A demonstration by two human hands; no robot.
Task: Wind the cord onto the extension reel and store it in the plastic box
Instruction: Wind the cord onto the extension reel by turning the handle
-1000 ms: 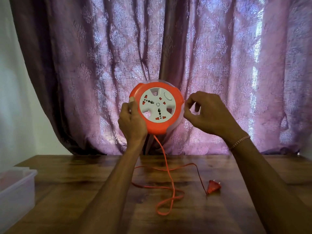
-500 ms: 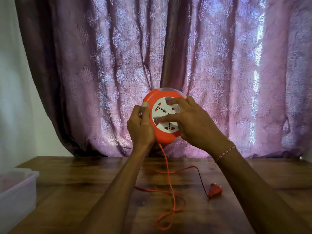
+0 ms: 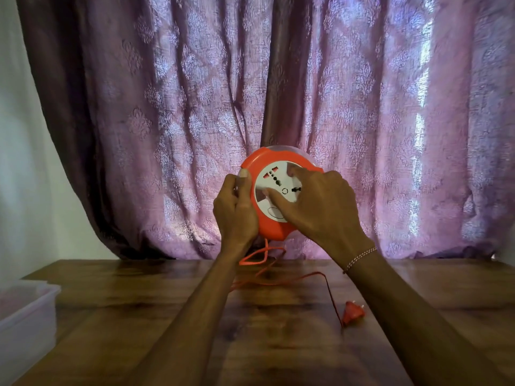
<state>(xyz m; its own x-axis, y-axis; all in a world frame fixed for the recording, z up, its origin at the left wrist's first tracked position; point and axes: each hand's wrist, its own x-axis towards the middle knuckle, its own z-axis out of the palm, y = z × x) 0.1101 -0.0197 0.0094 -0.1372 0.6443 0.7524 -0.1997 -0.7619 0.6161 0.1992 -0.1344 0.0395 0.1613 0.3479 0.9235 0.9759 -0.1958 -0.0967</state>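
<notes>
I hold a round orange extension reel (image 3: 267, 227) upright in the air above the table, its white socket face (image 3: 271, 181) turned toward me. My left hand (image 3: 235, 210) grips the reel's left rim. My right hand (image 3: 317, 204) lies over the socket face with its fingers pressed into the white hub. An orange cord (image 3: 260, 259) hangs from the reel's bottom and runs in loose curves over the table to an orange plug (image 3: 353, 316) lying on the wood at the right. The plastic box (image 3: 25, 324), translucent white, stands at the left edge.
A dark wooden table (image 3: 278, 344) fills the lower half of the view. A purple patterned curtain (image 3: 306, 107) hangs right behind its far edge. A pale wall (image 3: 22, 162) is at the left.
My right hand moved from beside the reel onto its socket face, and the hub has turned. The cord on the table has shortened and its loops have drawn up toward the reel.
</notes>
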